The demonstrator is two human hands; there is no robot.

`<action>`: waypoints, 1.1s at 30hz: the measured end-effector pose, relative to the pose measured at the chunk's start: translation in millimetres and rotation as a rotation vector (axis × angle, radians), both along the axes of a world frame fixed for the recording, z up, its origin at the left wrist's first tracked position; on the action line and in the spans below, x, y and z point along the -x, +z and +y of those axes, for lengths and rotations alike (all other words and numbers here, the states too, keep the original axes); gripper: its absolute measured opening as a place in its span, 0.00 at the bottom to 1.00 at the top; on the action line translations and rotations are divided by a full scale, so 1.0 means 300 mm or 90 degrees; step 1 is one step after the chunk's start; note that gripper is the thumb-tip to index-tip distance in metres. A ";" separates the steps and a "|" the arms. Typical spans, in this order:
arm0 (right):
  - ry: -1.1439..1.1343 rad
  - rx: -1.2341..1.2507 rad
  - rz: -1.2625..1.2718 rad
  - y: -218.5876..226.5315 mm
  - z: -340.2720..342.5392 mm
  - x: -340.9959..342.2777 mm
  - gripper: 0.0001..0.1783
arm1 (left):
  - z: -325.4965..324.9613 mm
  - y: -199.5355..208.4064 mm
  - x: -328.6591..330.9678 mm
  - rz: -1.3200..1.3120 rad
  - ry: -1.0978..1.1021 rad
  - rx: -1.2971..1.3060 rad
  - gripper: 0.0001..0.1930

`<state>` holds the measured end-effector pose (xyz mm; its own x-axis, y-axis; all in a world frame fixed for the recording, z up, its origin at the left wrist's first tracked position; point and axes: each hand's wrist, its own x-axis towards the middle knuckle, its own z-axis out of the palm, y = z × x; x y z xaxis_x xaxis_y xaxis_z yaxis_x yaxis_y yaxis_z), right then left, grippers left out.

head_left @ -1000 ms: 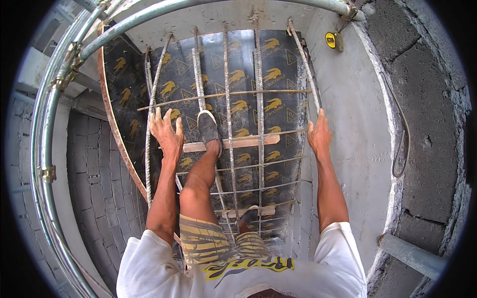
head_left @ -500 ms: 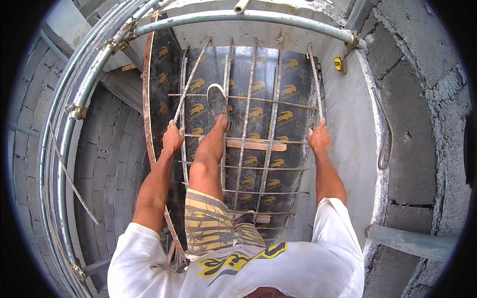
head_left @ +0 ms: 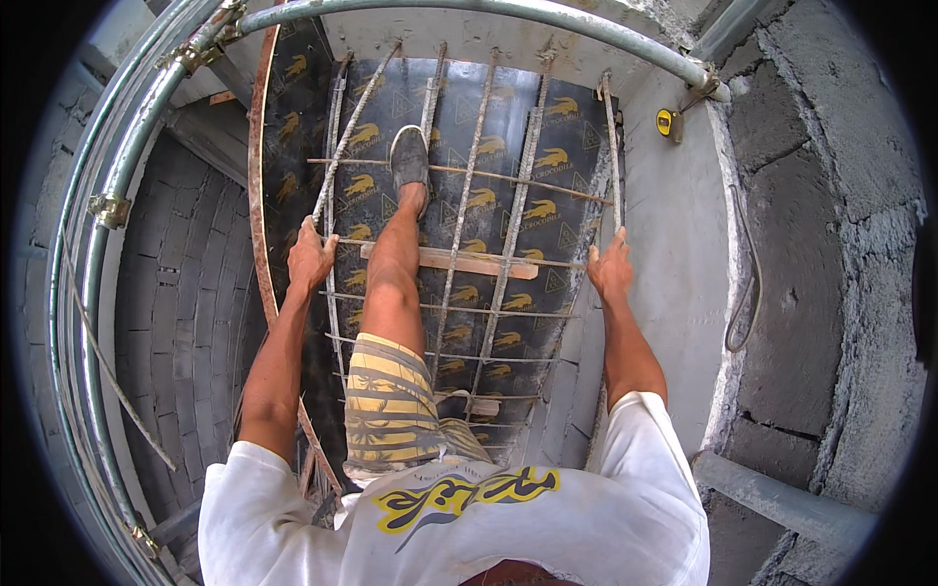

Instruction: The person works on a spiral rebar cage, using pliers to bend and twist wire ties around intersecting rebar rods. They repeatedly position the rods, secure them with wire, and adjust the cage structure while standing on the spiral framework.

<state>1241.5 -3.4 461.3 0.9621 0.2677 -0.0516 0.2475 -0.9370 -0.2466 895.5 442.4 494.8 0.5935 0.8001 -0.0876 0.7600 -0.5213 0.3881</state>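
Observation:
My left hand (head_left: 311, 258) is closed around a ribbed steel reinforcing bar (head_left: 358, 122) that slants up and to the right across the grid. On the right side, my right hand (head_left: 612, 270) grips another reinforcing bar (head_left: 613, 146), which runs almost straight up beside the concrete wall. Between my hands a grid of long bars (head_left: 470, 186) and thinner cross bars (head_left: 496, 310) lies over dark formwork panel (head_left: 376, 83) printed with yellow animal figures. My shoe (head_left: 409, 161) is set among the bars, with my leg stretched over the grid.
A wooden batten (head_left: 454, 262) crosses the panel beneath the grid. Scaffold pipes with clamps (head_left: 109, 211) stand at the left, and a curved pipe (head_left: 469, 8) spans the far side. A yellow tape measure (head_left: 669, 124) hangs by the right wall. A cable loop (head_left: 750, 293) hangs there too.
The view has shifted, so the grid and formwork appear farther up and left. Both hands keep their holds on the bars, and my front foot stays among them.

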 end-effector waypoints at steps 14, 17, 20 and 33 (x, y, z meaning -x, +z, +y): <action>-0.066 -0.083 -0.122 0.018 0.045 -0.058 0.44 | 0.005 -0.017 0.000 -0.051 0.056 0.005 0.33; -0.055 -0.198 -0.244 0.092 0.089 -0.215 0.41 | 0.005 -0.028 0.011 -0.066 0.065 0.036 0.33; -0.161 -0.309 -0.195 0.229 0.166 -0.504 0.37 | 0.002 -0.033 0.012 -0.078 0.061 0.033 0.33; -0.257 -0.063 -0.036 0.430 0.266 -1.042 0.34 | -0.017 0.000 -0.002 -0.015 0.068 0.032 0.36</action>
